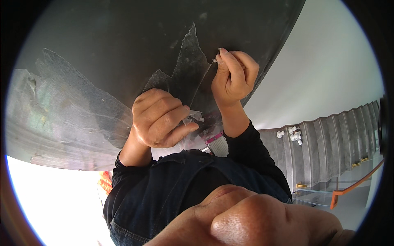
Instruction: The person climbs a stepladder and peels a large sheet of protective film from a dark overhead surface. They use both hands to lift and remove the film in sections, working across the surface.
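Observation:
A large dark, smooth panel (123, 40) spans the upper view. Torn translucent film (192, 52) covers part of it with jagged, pointed edges; a wider sheet of film (77, 101) lies wrinkled at the left. My left hand (161, 120) is in front of the panel's lower middle, its fingers curled, with a crumpled scrap of clear film (195, 115) between thumb and fingers. Higher and to the right, my right hand (235, 75) pinches a small piece of film (216, 59) between thumb and fingertips. A thin film edge runs down from near those fingertips toward my left hand.
Past the panel's right edge is a pale smooth surface (323, 61). Grey stairs (326, 138) with an orange handrail (354, 181) stand at the right, near white globes (295, 135). A pink-edged object (217, 144) shows behind my arm, an orange item (105, 183) beside bright light.

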The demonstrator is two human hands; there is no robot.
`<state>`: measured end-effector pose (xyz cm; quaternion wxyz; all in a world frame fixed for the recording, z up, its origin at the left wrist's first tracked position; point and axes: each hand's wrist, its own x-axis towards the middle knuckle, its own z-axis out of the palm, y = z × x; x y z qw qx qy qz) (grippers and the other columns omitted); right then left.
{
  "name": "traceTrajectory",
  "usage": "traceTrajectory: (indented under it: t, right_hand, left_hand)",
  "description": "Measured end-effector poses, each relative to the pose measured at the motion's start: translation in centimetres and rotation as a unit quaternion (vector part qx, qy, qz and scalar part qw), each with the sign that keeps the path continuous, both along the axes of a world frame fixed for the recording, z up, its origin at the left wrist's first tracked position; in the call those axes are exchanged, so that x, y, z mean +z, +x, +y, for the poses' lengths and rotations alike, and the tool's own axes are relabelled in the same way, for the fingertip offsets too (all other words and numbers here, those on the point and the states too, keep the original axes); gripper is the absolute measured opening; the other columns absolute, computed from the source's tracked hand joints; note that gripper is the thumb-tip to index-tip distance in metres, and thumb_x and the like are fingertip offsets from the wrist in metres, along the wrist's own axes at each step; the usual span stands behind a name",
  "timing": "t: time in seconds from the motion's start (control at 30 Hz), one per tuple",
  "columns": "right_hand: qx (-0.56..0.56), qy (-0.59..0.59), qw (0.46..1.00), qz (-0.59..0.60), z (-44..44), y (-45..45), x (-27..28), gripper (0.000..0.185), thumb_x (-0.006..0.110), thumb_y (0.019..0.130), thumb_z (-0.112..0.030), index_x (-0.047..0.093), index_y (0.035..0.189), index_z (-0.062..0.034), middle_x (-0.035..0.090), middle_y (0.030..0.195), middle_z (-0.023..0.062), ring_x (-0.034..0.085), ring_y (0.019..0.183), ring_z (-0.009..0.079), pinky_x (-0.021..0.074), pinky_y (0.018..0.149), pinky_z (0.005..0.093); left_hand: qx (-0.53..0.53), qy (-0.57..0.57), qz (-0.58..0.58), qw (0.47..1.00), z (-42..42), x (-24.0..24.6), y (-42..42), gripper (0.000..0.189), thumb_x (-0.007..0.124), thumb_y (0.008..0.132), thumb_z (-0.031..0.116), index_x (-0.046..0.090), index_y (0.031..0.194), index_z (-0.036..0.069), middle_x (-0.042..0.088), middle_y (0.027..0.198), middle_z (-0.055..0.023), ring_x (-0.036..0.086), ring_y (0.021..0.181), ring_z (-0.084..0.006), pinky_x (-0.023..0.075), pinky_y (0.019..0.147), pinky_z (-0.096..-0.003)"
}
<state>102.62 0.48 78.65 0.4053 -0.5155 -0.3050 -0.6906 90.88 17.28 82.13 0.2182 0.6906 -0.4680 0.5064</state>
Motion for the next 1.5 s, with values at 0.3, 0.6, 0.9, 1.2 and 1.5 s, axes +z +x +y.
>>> traceTrajectory:
  t: [0.3,0.6,0.9,1.2,1.5]
  right_hand:
    - [-0.013,-0.016,1.000,0.009,-0.5,-0.2,-0.1,0.013,0.074,0.090,0.005,0.072,0.102,-0.0017,0.058,0.103,0.0078,0.062,0.073,0.0140,0.0522,0.059,0.0234]
    - [0.000,0.008,1.000,-0.004,0.1,-0.1,0.2,0.012,0.073,0.091,0.004,0.073,0.102,-0.0018,0.057,0.105,0.0082,0.061,0.072,0.0133,0.0517,0.059,0.0234]
    - [-0.009,-0.030,1.000,0.004,-0.6,-0.1,-0.2,0.010,0.072,0.093,0.003,0.072,0.102,-0.0019,0.057,0.105,0.0082,0.062,0.072,0.0135,0.0519,0.059,0.0234]
    - [0.056,0.034,0.998,0.023,-0.1,-0.4,0.8,0.013,0.080,0.087,-0.002,0.070,0.095,-0.0029,0.059,0.097,0.0055,0.057,0.062,0.0109,0.0426,0.048,0.0225]
    - [-0.012,-0.004,1.000,0.010,-0.2,-0.2,2.0,0.007,0.073,0.093,-0.002,0.066,0.092,-0.0023,0.058,0.092,0.0071,0.060,0.059,0.0137,0.0458,0.047,0.0244]
  left_hand:
    - [-0.006,-0.004,-0.002,1.000,-0.1,0.0,0.3,0.034,0.088,0.070,0.027,0.068,0.082,0.002,0.061,0.071,-0.0066,0.059,0.057,-0.0210,0.0459,0.050,-0.0304]
    - [-0.004,-0.001,-0.002,1.000,-0.2,0.1,0.1,0.034,0.088,0.070,0.026,0.068,0.082,0.002,0.061,0.071,-0.0068,0.059,0.056,-0.0205,0.0456,0.050,-0.0303]
    - [0.002,-0.004,0.001,1.000,-0.1,-0.1,0.2,0.033,0.088,0.069,0.026,0.068,0.081,0.002,0.061,0.071,-0.0067,0.059,0.056,-0.0204,0.0462,0.050,-0.0301]
    - [-0.001,-0.001,-0.001,1.000,-0.1,0.1,0.0,0.033,0.088,0.069,0.024,0.067,0.080,0.002,0.060,0.071,-0.0067,0.059,0.057,-0.0211,0.0464,0.050,-0.0302]
    - [0.007,-0.001,-0.008,1.000,-0.1,0.3,0.0,0.031,0.088,0.069,0.023,0.067,0.079,0.002,0.060,0.071,-0.0068,0.059,0.057,-0.0214,0.0466,0.050,-0.0303]
